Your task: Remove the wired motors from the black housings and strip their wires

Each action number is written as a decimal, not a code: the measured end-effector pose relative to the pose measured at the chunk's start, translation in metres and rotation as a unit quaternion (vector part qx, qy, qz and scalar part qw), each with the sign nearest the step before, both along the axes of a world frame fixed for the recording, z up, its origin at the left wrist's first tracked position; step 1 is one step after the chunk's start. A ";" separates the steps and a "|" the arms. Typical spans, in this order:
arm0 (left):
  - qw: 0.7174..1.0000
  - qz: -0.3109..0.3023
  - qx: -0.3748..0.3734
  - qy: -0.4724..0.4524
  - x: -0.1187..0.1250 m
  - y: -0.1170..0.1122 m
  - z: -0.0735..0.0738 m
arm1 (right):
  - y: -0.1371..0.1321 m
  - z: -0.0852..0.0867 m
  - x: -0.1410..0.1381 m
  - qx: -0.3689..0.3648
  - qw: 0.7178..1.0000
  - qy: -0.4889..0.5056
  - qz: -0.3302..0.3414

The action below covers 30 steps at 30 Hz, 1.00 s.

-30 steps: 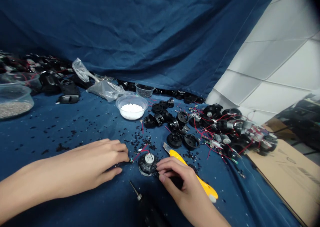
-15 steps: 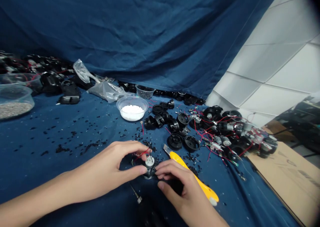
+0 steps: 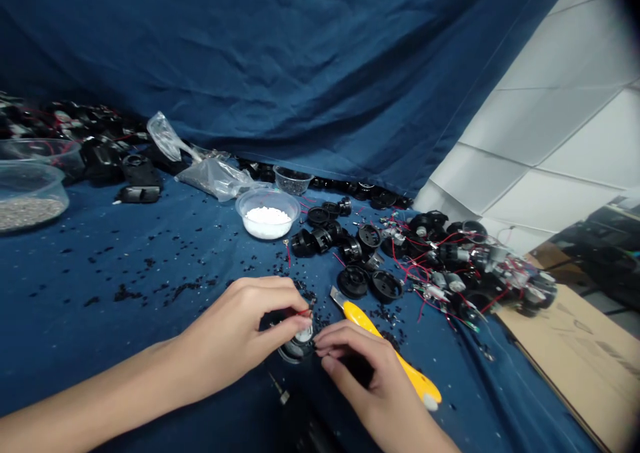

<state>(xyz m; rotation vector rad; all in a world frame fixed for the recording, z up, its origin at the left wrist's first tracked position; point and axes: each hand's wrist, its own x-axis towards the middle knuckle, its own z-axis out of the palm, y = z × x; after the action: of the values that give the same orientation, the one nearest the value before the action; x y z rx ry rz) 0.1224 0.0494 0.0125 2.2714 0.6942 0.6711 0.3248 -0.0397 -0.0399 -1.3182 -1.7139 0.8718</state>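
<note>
My left hand (image 3: pixel 250 316) is closed in a pinch at the red wire (image 3: pixel 303 312) of a small motor. The motor's white end cap (image 3: pixel 304 334) faces up, set in a dark round housing (image 3: pixel 291 353) on the blue cloth. Part of the housing is hidden behind the left fingers. Just right of it, my right hand (image 3: pixel 363 366) is curled, thumb and fingertips close together beside the motor; what they hold, if anything, is hidden. A yellow utility knife (image 3: pixel 373 330) with its blade out lies beyond the right hand. A dark tool with a metal shaft (image 3: pixel 281 392) lies below the hands.
A clear bowl of white pellets (image 3: pixel 269 220) stands behind the hands. Black round housings (image 3: pixel 353 281) and a pile of wired motors (image 3: pixel 445 266) lie right. Black bits (image 3: pixel 125 293) litter the cloth. At left is a tub of greyish pieces (image 3: pixel 30 210); cardboard (image 3: pixel 570 353) lies far right.
My left fingertips have moved from beside the motor to a pinch at its red wire. The motor appears more tilted. My right hand stays close by, thumb nearer its fingertips.
</note>
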 end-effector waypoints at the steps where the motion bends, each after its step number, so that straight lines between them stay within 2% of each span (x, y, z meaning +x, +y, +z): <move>1: 1.000 0.008 -0.005 -0.001 0.000 -0.001 0.002 | 0.001 -0.001 0.000 0.000 1.000 0.003 -0.011; 7: 0.997 0.038 -0.059 0.015 -0.004 0.000 0.012 | 0.002 -0.005 0.001 -0.009 0.999 0.015 -0.030; 18: 0.996 0.037 -0.076 -0.006 -0.007 -0.005 0.021 | 0.002 -0.003 0.001 -0.014 1.000 0.004 -0.024; 25: 0.984 0.031 -0.173 -0.035 -0.004 -0.008 0.025 | 0.000 -0.005 0.000 -0.045 0.998 0.019 -0.028; 30: 0.957 -0.021 -0.274 -0.097 -0.003 -0.012 0.024 | -0.007 -0.007 -0.007 -0.028 0.995 0.094 0.015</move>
<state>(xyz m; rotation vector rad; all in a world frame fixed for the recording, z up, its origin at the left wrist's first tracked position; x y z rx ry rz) 0.1190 0.0370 0.0363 1.6822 0.6386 0.5846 0.3179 -0.0466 -0.0472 -1.2099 -1.5760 1.0339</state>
